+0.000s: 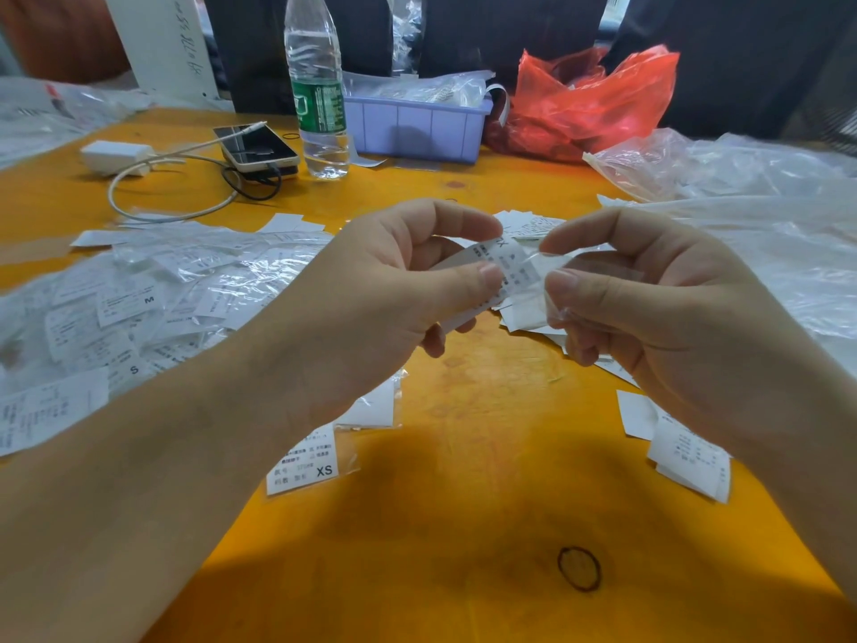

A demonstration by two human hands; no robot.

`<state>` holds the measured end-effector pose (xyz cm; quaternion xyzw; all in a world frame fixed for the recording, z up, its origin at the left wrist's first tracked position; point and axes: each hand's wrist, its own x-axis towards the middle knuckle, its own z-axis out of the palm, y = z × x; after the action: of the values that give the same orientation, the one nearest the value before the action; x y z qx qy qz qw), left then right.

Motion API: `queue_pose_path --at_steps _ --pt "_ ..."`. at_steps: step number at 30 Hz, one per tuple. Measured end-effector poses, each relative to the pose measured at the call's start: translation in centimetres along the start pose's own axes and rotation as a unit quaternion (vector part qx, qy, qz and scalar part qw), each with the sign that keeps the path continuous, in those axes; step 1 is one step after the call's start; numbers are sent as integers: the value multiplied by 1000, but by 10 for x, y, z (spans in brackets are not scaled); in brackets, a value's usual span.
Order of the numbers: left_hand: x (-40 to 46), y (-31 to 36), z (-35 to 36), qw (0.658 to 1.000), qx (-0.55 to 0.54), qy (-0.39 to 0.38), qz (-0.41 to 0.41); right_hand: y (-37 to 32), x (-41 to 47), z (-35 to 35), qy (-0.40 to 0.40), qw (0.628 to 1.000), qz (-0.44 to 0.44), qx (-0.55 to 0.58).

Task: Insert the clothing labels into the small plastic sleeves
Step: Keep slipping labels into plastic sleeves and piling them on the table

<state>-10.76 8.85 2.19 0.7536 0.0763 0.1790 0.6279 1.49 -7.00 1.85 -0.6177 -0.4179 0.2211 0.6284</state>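
My left hand [394,280] pinches a white printed clothing label [503,266] between thumb and forefinger above the orange table [487,480]. My right hand [649,299] pinches a small clear plastic sleeve [549,290] at its mouth, and the label's end lies partly inside it. A heap of sleeved labels [139,294] covers the table at the left. One sleeved label marked XS [310,461] lies below my left wrist. Loose bare labels [691,457] lie at the right, and more [528,225] sit behind my hands.
At the back stand a water bottle [317,85], a purple tray [417,127] of plastic bags, a red plastic bag [589,99], phones [255,148] and a white charger [118,157] with cable. Clear plastic sheeting [765,201] fills the right. A black rubber band [578,568] lies near the front.
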Motion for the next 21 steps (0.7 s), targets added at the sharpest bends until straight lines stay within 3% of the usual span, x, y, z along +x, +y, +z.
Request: queue_pose_path --at_steps 21 --pt "-3 -1 2 994 94 -30 35 -7 -2 3 30 999 5 -14"
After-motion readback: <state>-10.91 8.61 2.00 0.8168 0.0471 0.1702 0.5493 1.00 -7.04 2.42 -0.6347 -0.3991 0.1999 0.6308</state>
